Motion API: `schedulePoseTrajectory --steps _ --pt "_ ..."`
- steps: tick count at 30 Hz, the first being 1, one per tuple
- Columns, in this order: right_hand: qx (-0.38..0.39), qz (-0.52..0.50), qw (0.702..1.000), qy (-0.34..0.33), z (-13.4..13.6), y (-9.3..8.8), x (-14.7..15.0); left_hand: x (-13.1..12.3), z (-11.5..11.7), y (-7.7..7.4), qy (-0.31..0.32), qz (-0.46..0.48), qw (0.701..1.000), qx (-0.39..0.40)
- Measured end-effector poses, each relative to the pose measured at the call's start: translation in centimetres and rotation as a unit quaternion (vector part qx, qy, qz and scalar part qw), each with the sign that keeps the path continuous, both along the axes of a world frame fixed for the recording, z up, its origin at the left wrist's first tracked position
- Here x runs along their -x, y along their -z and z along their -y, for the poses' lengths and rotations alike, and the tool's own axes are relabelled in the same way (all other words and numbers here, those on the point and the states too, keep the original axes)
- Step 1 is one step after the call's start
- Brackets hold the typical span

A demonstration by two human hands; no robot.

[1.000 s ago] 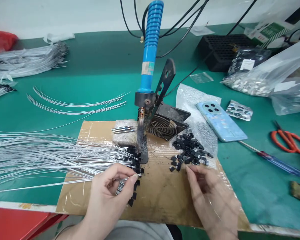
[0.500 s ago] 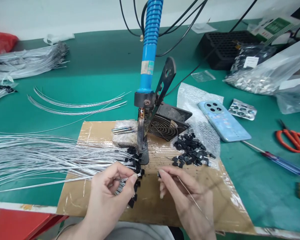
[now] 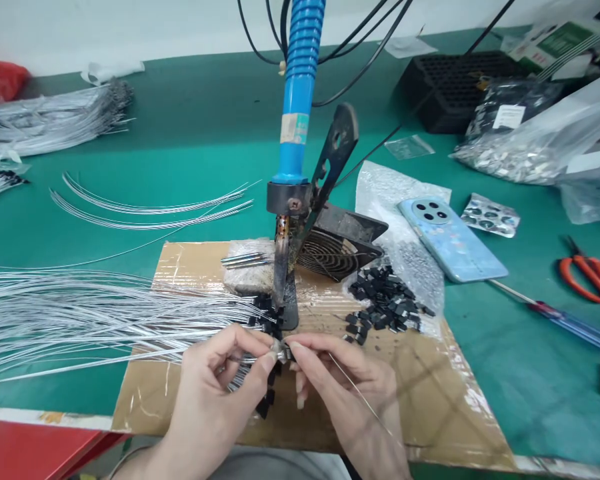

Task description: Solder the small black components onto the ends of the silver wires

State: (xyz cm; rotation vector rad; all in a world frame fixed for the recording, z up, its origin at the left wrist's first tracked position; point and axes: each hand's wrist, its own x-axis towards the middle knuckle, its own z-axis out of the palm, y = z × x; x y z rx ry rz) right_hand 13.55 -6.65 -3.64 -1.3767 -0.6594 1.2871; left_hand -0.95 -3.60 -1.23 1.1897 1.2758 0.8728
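Note:
My left hand [image 3: 225,387] pinches the end of a thin grey cable [image 3: 249,360] between thumb and index finger. My right hand [image 3: 350,387] is closed on a small black connector [image 3: 289,354], its fingertips almost meeting those of the left. A thin wire [image 3: 365,401], which looks like solder, runs out across the right palm. Just above the fingers is the tip of a blue-handled soldering iron [image 3: 295,140], fixed point-down in a stand. Many grey cables [image 3: 90,313] with black ends lie under and left of the left hand. The exact contact between cable and connector is too small to tell.
Cardboard [image 3: 430,400] covers the bench under the hands. A heap of black connectors [image 3: 387,300] lies right of a small fan [image 3: 335,253]. Farther right are a phone [image 3: 455,240], a screwdriver [image 3: 565,320] and red-handled cutters [image 3: 587,273]. Bundled cables [image 3: 50,120] lie back left.
My right hand has moved left with the black connector, closing the gap to the cable end. My left hand has hardly moved and keeps its pinch.

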Motion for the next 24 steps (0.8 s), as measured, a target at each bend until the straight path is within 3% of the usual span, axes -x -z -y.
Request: schedulePoseTrajectory --steps 3,9,24 --pt "0.005 -0.001 1.000 0.023 -0.10 -0.35 0.38 -0.07 -0.10 -0.14 0.002 0.005 1.000 -0.007" --pt "0.000 0.003 1.000 -0.011 -0.11 0.03 0.01 -0.07 -0.19 -0.23 0.013 -0.024 0.999 -0.024" --pt "0.026 -0.011 1.000 0.005 -0.39 -0.18 0.09 -0.28 -0.19 -0.01 0.015 -0.017 1.000 -0.018"
